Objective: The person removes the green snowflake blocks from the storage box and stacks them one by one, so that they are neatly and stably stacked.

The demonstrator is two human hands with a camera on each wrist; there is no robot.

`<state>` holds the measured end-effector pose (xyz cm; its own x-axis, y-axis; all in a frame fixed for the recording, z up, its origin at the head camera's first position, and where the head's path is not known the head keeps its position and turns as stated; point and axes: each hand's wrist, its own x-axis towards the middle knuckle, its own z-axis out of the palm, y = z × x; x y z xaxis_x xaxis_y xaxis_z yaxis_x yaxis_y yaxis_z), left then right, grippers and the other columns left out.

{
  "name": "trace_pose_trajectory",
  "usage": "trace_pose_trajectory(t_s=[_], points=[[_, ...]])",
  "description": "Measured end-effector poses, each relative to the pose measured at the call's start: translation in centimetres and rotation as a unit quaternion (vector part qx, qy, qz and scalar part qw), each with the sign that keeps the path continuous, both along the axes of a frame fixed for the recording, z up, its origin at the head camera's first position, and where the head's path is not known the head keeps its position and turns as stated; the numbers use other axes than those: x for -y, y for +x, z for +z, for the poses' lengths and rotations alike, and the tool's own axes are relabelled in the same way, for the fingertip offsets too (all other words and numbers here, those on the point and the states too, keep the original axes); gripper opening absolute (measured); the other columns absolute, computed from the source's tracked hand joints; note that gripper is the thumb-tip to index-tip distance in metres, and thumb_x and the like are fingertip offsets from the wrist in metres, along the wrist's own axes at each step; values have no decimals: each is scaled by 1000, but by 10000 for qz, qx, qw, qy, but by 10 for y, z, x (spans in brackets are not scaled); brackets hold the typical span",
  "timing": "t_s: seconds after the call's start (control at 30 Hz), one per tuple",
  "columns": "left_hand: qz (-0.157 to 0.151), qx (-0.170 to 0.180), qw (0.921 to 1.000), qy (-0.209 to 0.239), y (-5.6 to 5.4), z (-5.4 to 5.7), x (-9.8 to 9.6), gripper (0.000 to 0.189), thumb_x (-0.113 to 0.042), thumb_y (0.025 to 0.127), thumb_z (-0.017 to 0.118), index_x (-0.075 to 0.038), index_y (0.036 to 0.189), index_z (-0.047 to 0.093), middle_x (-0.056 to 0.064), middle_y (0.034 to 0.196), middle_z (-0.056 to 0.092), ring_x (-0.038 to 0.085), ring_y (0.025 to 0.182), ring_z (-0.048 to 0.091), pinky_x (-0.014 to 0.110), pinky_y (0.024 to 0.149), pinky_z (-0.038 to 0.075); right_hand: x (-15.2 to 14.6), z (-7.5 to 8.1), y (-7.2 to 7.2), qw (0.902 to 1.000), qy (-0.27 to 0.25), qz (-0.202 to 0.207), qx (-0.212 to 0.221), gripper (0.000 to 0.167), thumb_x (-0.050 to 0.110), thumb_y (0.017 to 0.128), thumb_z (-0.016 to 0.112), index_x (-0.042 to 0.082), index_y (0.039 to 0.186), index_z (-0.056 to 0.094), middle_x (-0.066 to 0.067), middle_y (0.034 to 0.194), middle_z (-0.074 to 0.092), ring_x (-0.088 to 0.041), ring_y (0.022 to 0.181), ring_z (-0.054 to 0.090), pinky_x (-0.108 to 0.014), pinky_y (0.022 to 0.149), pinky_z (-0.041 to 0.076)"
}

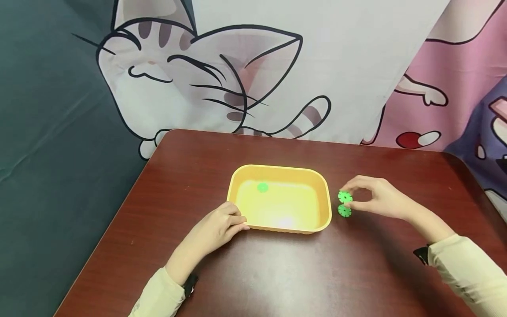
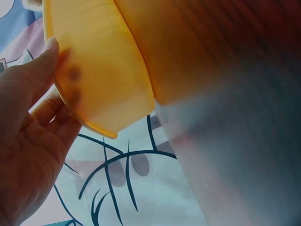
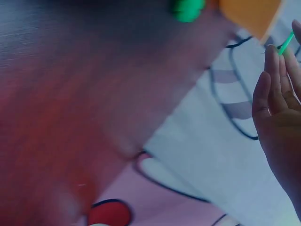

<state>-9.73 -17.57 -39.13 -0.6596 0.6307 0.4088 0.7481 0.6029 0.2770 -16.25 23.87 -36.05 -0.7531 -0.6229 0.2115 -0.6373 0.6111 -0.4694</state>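
My left hand (image 1: 219, 223) grips the near left corner of a yellow plastic basin (image 1: 279, 227); in the left wrist view, thumb and fingers lie on either side of the basin's rim (image 2: 70, 110). My right hand (image 1: 378, 197) pinches a green notched plastic disc (image 1: 345, 196), with a small hole in its middle, between thumb and fingers. From the right wrist view, this held disc (image 3: 285, 43) appears edge-on. A second green notched disc (image 1: 344, 211) lies just right of the basin, below the held one in the head view. Inside the basin, toward its back left, is another green disc (image 1: 262, 187).
Everything stands on a dark reddish-brown table (image 1: 301, 273) with rounded back corners. Behind its back edge hangs a cloth (image 1: 348, 66) printed with cartoon cats.
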Motion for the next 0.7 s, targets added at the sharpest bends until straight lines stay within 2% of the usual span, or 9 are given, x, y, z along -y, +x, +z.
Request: trace_pose_trajectory(t_s=[0.2,0.3,0.5,0.7], points=[[38,-9,10000,78,0,-2,2,13,-22,81,73,-17,73,65,-5,75,53,10,78,49,16,66,44,-16,-32,0,9999,86,10,-75,34,9,69,81,17,99,66,12,92,62,-6,80,59,-16,69,46],[28,11,10000,88,0,-2,2,13,-22,81,73,-17,73,65,-4,75,54,10,78,50,17,66,44,-19,-44,1,10000,42,46,-54,33,9,69,81,16,98,67,10,92,62,-5,81,59,-14,71,45],[31,8,10000,76,0,-2,1,12,-22,81,73,-17,74,66,-4,76,54,10,78,50,17,66,44,-20,-54,2,10000,31,6,-53,33,9,67,82,16,96,68,7,99,60,-6,90,55,-7,80,37],[7,-22,10000,54,-1,-2,0,12,-23,82,73,-17,73,66,-4,75,54,10,78,49,16,65,44,-19,-59,3,10000,27,-28,-10,31,13,69,82,17,95,67,7,97,61,-7,87,56,-10,78,40]])
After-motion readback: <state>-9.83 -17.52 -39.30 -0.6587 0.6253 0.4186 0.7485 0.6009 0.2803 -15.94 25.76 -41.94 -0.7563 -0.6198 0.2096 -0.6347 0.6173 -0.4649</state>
